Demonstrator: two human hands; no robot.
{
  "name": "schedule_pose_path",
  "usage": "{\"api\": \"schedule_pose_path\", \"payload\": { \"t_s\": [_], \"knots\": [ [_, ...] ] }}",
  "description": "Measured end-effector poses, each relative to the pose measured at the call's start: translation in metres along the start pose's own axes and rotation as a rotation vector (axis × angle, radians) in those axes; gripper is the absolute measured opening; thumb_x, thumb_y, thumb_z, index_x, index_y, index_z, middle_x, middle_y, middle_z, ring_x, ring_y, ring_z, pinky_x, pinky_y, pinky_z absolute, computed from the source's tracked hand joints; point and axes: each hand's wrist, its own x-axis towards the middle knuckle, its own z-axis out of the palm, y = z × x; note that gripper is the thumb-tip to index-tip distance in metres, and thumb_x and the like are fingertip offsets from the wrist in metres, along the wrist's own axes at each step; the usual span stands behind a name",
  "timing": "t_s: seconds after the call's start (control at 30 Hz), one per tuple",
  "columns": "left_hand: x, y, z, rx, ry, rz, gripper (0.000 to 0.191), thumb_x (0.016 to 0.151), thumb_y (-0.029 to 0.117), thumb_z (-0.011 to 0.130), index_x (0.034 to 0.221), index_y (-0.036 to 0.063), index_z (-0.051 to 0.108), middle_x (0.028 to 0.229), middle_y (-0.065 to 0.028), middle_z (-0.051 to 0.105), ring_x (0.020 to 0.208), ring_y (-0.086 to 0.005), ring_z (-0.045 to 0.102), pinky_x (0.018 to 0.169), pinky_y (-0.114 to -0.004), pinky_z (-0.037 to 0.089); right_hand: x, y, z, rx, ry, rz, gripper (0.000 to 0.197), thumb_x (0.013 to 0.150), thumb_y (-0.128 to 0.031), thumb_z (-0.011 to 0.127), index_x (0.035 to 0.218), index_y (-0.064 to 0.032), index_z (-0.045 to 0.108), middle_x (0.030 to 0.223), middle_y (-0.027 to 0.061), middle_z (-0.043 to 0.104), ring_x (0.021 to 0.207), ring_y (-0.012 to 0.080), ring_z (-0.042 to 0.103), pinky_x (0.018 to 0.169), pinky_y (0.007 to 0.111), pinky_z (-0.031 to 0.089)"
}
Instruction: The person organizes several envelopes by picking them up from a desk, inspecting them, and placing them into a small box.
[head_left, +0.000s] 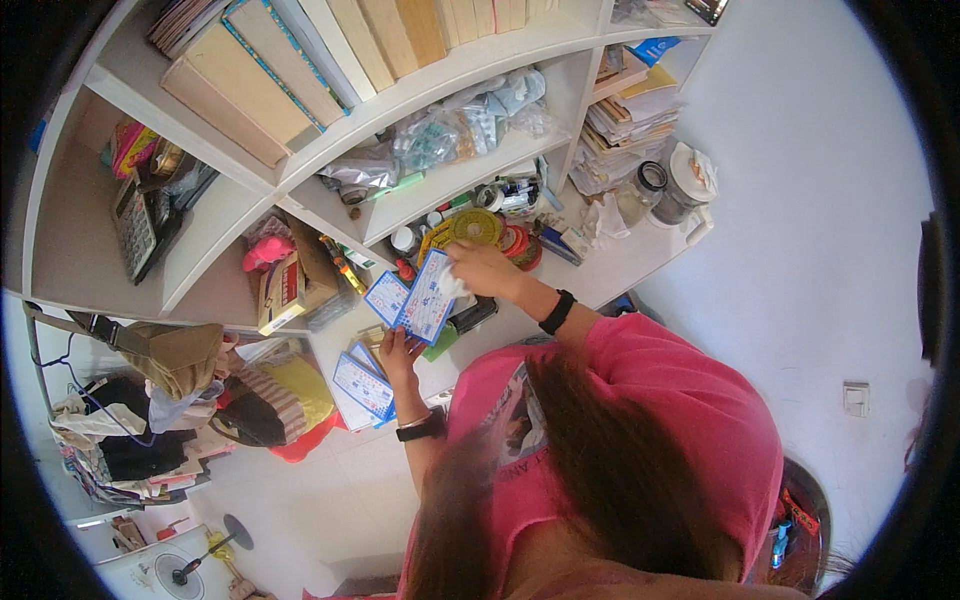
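My left hand (400, 355) grips the lower edge of a blue-and-white printed booklet (426, 300), tilted above the desk. A second printed booklet (388, 297) shows just behind it, to its left. My right hand (480, 268) is at the upper right edge of the first booklet, closed on a crumpled white tissue (452, 285) that touches its face. More blue-and-white booklets (364, 386) lie overlapped on the desk, left of my left hand. A green item (441, 343) and a black case (475, 315) lie partly hidden under and beside the held booklet.
Round yellow and red tins (477, 227) stand behind my right hand. Glass jars (679, 187) and stacked papers (626, 135) are at the desk's far right. A white bookshelf (450, 67) rises in front; clothes and bags (277, 390) hang or lie at left.
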Motion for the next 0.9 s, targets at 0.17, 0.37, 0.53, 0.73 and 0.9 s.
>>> {"api": "schedule_pose_path", "payload": {
  "t_s": [0.17,0.37,0.53,0.73,0.9],
  "knots": [
    [-0.008,0.001,0.009,0.110,-0.140,0.094,0.024,0.088,0.011,0.057,0.110,0.0023,0.055,0.094,-0.0054,0.063,0.074,-0.0141,0.062,0.061,-0.028,0.056,0.016,-0.064,0.027,0.537,-0.024,-0.149,0.041,0.080,-0.012,0.060,0.120,-0.0094,0.053,0.114,0.0101,0.049,0.104,0.0304,0.054,0.086,0.039,0.046],
    [-0.031,0.030,0.008,0.141,-0.157,0.162,0.031,0.087,0.004,0.058,0.117,-0.0017,0.052,0.098,-0.0076,0.065,0.080,-0.0142,0.063,0.066,-0.025,0.054,0.010,-0.010,0.042,0.185,0.028,0.224,0.033,0.085,-0.016,0.055,0.117,-0.0076,0.055,0.115,0.0144,0.052,0.102,0.0315,0.057,0.081,0.040,0.049],
    [-0.054,0.062,0.014,0.605,-0.169,0.672,0.025,0.084,-0.004,0.057,0.109,-0.0004,0.060,0.092,-0.0088,0.064,0.081,-0.0176,0.061,0.073,-0.026,0.047,0.006,-0.003,-0.022,0.102,0.171,0.438,0.031,0.085,-0.016,0.054,0.113,-0.0037,0.054,0.117,0.0164,0.052,0.097,0.0299,0.059,0.073,0.040,0.051],
    [-0.060,0.072,0.026,0.839,-0.049,0.955,0.022,0.076,-0.005,0.064,0.095,0.0045,0.068,0.081,-0.0099,0.062,0.077,-0.0237,0.060,0.070,-0.032,0.048,0.016,-0.062,-0.044,0.550,0.279,0.037,0.027,0.085,-0.015,0.052,0.110,-0.0059,0.057,0.103,0.0133,0.057,0.093,0.0335,0.057,0.078,0.042,0.046],
    [-0.067,0.072,0.015,0.906,0.126,1.117,0.017,0.073,-0.004,0.066,0.088,0.0038,0.068,0.080,-0.0097,0.061,0.075,-0.0230,0.059,0.069,-0.032,0.048,0.027,-0.061,0.002,0.498,-0.166,-0.022,0.021,0.080,-0.013,0.055,0.097,-0.0064,0.064,0.093,0.0152,0.064,0.093,0.0326,0.059,0.078,0.042,0.047]
  ]
}}
